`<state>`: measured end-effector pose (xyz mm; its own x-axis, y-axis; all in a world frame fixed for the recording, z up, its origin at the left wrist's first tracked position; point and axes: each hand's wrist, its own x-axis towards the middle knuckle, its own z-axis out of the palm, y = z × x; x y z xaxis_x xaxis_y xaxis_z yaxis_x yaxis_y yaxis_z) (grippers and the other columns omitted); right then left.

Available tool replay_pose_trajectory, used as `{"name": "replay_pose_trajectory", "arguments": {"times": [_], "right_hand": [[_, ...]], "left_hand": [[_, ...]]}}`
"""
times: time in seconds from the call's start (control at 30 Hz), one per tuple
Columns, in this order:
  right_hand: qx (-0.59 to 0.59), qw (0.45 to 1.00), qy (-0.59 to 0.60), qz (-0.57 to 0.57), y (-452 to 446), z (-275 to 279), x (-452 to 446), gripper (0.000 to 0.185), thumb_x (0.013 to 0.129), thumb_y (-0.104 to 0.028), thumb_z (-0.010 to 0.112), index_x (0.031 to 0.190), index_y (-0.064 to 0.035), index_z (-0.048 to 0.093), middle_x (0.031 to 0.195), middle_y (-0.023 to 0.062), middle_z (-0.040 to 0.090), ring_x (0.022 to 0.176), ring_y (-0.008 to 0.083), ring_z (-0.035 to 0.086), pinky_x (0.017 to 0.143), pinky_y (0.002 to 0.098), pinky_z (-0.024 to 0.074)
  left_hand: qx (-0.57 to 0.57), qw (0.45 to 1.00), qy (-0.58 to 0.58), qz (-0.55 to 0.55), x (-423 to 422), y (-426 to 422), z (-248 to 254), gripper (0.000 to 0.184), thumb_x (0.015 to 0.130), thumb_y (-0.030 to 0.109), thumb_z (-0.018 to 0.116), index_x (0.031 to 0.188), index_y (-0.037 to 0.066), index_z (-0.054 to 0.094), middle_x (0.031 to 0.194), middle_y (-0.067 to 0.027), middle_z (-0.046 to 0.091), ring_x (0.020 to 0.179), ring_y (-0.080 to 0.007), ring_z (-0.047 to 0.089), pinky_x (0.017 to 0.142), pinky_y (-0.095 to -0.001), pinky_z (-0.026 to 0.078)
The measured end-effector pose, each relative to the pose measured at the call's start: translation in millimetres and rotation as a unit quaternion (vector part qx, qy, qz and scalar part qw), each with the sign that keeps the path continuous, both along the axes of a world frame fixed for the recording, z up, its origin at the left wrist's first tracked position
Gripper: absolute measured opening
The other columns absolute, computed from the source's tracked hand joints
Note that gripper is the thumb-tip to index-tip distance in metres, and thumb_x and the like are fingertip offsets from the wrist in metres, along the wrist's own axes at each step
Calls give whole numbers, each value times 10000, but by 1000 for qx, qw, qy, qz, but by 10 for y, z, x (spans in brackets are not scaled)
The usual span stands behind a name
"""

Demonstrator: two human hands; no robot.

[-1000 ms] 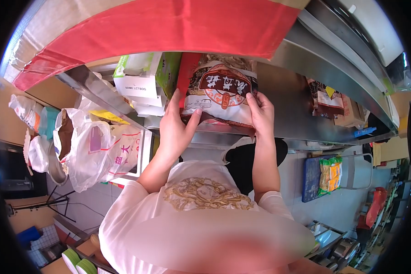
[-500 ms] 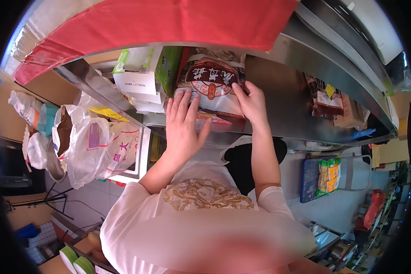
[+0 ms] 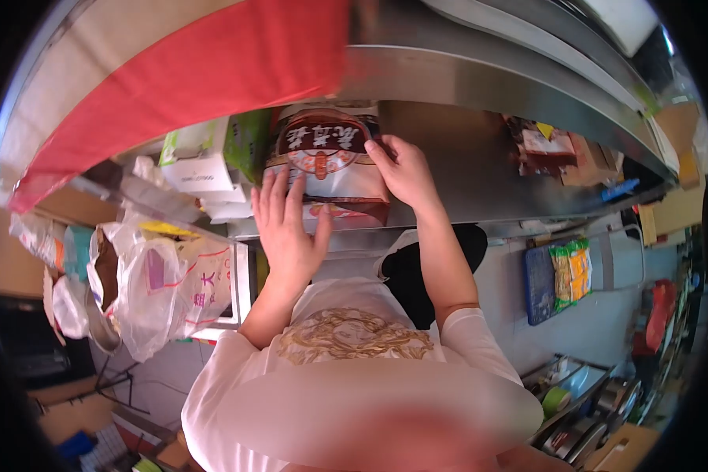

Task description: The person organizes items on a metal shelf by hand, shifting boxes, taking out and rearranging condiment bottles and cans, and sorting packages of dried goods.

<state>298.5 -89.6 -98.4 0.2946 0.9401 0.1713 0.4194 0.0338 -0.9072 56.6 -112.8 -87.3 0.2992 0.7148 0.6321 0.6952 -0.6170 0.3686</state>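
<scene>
A printed plastic food bag (image 3: pixel 326 161) with a dark oval label and white characters lies on the metal shelf, in front of me. My left hand (image 3: pixel 287 228) rests on its left near corner, fingers stretched and thumb apart. At the right edge, my right hand (image 3: pixel 407 177) has its thumb on the printed face; its other fingers bend at the bag's side, partly hidden. Touching or close to the bag's left side is a green packet (image 3: pixel 245 145), beside white boxes (image 3: pixel 200 175).
A red cover (image 3: pixel 204 86) hangs over the shelf's upper left. Farther right on the metal shelf (image 3: pixel 448 149) sit dark red packets (image 3: pixel 536 148). White plastic bags (image 3: pixel 173 283) stand at left. A blue trolley (image 3: pixel 539 287) carrying yellow-green packs (image 3: pixel 572 271) is on the floor at right.
My view has shifted, so the shelf, bag and boxes appear farther left and lower. Both hands stay at the bag in much the same pose.
</scene>
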Motion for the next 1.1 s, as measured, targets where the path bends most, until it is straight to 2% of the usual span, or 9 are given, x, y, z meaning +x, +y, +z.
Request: {"name": "replay_pose_trajectory", "arguments": {"times": [0.13, 0.3, 0.47, 0.5, 0.53, 0.7, 0.8, 0.9, 1.1], "right_hand": [[27, 988, 143, -58, -149, -131, 283, 284, 1080, -221, 644, 1211, 23, 709, 1051, 67, 750, 902, 127, 704, 812, 288, 585], [79, 967, 64, -233, -331, -739, 1256, 308, 1014, -243, 712, 1172, 21, 720, 979, 119, 769, 856, 167, 733, 816, 303, 583], [149, 890, 83, -423, -576, -1402, 2475, 327, 993, -161, 713, 1275, 0, 679, 1170, 137, 741, 1010, 214, 714, 893, 343, 569], [166, 878, 137, -429, -647, -1406, 2654, 446, 982, -151, 724, 1391, -17, 607, 1270, 137, 692, 1063, 198, 686, 897, 338, 558], [146, 871, 192, -428, -773, -1025, 2514, 430, 1020, -159, 670, 1428, -83, 557, 1270, 35, 655, 1052, 128, 627, 842, 306, 549], [180, 809, 352, -434, -916, -740, 2836, 469, 1019, -193, 667, 1457, -87, 541, 1318, 68, 633, 1154, 198, 619, 941, 358, 554], [223, 799, 432, -355, -900, -1129, 3284, 455, 1026, -216, 656, 1454, -96, 559, 1383, 91, 596, 1237, 258, 583, 1051, 388, 529], [258, 785, 475, -303, -881, -1056, 3028, 427, 1008, -219, 653, 1408, -76, 599, 1291, 76, 639, 1176, 215, 597, 1066, 403, 499], [253, 746, 501, -358, -836, -764, 2938, 430, 1017, -192, 628, 1414, -36, 572, 1388, 92, 587, 1254, 240, 558, 1150, 452, 450]], "left_hand": [[44, 990, -88, -103, 128, -5, 47, 415, 865, 49, 714, 1271, -19, 657, 1425, -242, 602, 1385, -454, 525, 1181, -571, 372], [54, 946, -136, -291, 360, -148, 90, 290, 832, -10, 696, 1121, -30, 706, 1291, -227, 675, 1240, -432, 644, 1067, -513, 506], [47, 886, -133, -441, 640, -338, 139, 197, 834, -8, 706, 1030, -18, 725, 1159, -186, 718, 1129, -396, 704, 956, -461, 581], [40, 879, -135, -456, 693, -368, 124, 163, 837, -5, 718, 1000, -11, 729, 1149, -171, 723, 1108, -380, 713, 920, -446, 596], [23, 870, -135, -474, 737, -386, 99, 159, 840, -4, 719, 999, -10, 729, 1145, -167, 724, 1107, -378, 713, 918, -446, 596], [-57, 834, -117, -537, 948, -428, -94, 155, 859, 17, 730, 1014, -1, 725, 1160, -140, 725, 1107, -352, 713, 914, -437, 590], [-120, 810, -104, -564, 1080, -463, -289, 169, 880, 55, 729, 1044, 16, 721, 1174, -130, 725, 1068, -345, 714, 881, -414, 595], [-197, 787, -99, -576, 1224, -469, -567, 190, 919, 94, 716, 1098, 33, 711, 1190, -129, 723, 1049, -344, 715, 858, -393, 597], [-351, 749, -91, -555, 1408, -448, -873, 203, 961, 89, 686, 1151, 21, 699, 1240, -138, 710, 1055, -296, 727, 879, -366, 596]]}}
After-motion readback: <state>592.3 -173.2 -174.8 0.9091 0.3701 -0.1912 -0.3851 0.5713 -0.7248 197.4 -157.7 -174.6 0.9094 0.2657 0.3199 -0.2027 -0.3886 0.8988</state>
